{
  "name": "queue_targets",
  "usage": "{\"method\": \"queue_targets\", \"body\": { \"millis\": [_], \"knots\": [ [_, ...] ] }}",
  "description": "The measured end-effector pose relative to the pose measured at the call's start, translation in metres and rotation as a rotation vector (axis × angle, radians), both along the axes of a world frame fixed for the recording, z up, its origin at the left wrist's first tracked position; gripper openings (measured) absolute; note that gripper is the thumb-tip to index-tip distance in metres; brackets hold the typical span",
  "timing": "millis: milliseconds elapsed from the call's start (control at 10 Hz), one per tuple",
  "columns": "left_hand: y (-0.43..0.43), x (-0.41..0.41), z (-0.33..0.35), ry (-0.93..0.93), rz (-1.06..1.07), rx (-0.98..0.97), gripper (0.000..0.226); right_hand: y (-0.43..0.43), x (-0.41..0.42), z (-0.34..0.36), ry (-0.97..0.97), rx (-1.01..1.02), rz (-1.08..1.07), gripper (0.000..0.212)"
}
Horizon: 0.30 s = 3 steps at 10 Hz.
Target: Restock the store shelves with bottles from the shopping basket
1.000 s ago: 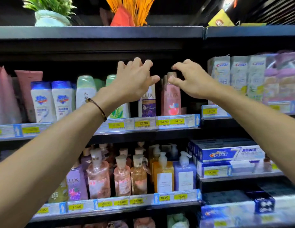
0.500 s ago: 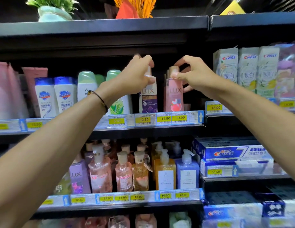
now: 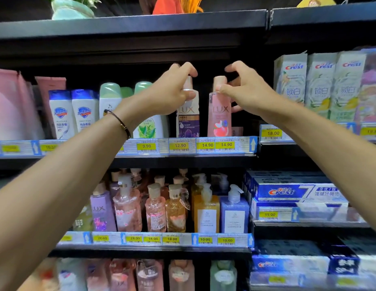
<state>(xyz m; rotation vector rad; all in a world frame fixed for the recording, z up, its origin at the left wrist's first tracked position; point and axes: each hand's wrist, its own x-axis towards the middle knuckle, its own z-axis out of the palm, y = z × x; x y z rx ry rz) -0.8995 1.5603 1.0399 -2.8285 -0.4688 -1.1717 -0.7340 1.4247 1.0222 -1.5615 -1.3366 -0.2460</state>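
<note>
Both bottles stand upright on the upper shelf [image 3: 206, 156], above the 12.90 and 14.90 tags. My left hand [image 3: 172, 91] grips the cap and neck of a white and purple LUX bottle [image 3: 188, 120]. Right beside it is a pink LUX bottle [image 3: 219, 116]. My right hand [image 3: 246, 91] pinches its neck, thumb across the front and fingers curled behind, index finger lifted. The shopping basket is out of view.
Green-capped bottles [image 3: 147, 122] and blue-capped white bottles [image 3: 73, 114] fill the shelf to the left. Crest toothpaste boxes [image 3: 319, 85] stand to the right. Pump bottles [image 3: 206, 208] crowd the shelf below. A dark gap lies behind the pink bottle.
Both hands came down from the caps onto the bottle necks, and the two bottles now stand at the shelf front. My right hand's fingers have loosened and spread.
</note>
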Motion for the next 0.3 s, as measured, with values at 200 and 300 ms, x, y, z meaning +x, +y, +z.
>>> {"method": "queue_targets", "body": {
  "millis": [200, 300],
  "knots": [
    [-0.022, -0.030, -0.006, -0.156, 0.041, 0.094, 0.041, -0.006, -0.007, -0.009, -0.290, 0.150, -0.195, 0.055],
    [-0.022, -0.049, -0.013, -0.153, 0.095, 0.178, 0.040, -0.011, -0.011, -0.012, -0.322, 0.202, -0.234, 0.051]
  ]
}}
